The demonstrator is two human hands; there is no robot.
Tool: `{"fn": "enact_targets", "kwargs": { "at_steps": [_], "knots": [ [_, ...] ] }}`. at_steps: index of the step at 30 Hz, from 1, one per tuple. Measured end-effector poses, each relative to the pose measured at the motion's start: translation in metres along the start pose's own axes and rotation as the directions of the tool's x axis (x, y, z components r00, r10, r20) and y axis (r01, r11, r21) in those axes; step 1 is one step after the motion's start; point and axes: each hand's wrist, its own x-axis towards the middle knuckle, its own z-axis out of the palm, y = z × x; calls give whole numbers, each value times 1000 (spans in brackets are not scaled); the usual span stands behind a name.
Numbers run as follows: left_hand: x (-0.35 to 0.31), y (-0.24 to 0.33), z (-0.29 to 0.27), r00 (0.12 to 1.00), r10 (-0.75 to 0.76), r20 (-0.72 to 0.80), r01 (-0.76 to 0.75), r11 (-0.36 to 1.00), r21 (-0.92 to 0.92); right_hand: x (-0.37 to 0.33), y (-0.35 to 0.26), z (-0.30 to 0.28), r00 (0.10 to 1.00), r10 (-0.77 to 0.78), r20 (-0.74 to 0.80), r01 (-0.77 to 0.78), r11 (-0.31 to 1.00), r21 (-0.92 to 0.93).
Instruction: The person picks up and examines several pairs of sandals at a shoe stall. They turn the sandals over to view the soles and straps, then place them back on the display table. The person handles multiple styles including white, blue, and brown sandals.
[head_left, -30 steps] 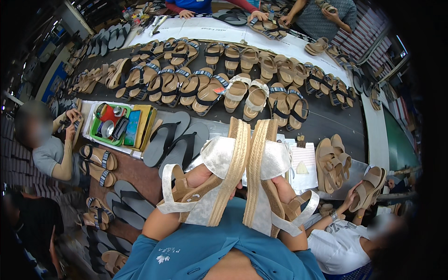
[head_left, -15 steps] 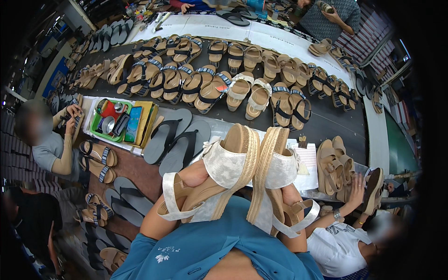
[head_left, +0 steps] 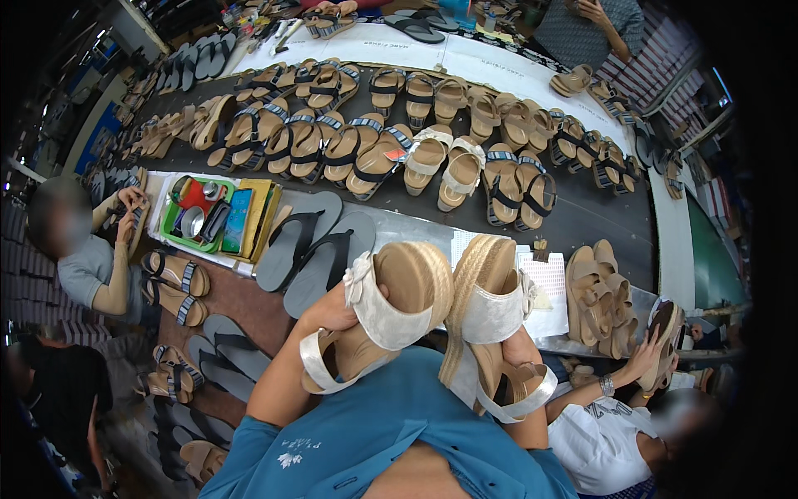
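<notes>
My left hand (head_left: 331,312) grips a tan platform sandal with a white strap (head_left: 391,312) from below, its footbed turned up toward the camera. My right hand (head_left: 522,353) holds the matching sandal (head_left: 490,303) upright, showing its woven rope sole edge and a looping white ankle strap. Both sandals sit close to my chest, side by side and nearly touching, above my blue shirt.
A long dark belt (head_left: 582,212) carries rows of tan strapped sandals (head_left: 432,158). Black flip-flop soles (head_left: 303,249) and a green tray (head_left: 199,218) lie near. A seated person (head_left: 79,258) works at left; another person's hand (head_left: 644,358) reaches stacked sandals (head_left: 598,291) at right.
Both sandals have tipped toward each other and turned, the left one now showing its footbed. My hands have drawn them slightly lower and closer to my chest.
</notes>
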Motion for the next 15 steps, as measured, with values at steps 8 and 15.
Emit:
{"fn": "enact_targets", "kwargs": {
  "at_steps": [8, 15],
  "knots": [
    [11, -13, -21, 970, 204, 134, -198, 979, -55, -3, -11, 17, 998, 3, 64, 3, 996, -93],
    [10, -15, -22, 967, 204, 156, -189, 976, -104, 0, -7, 10, 996, -13, 86, 29, 983, -183]
  ]
}}
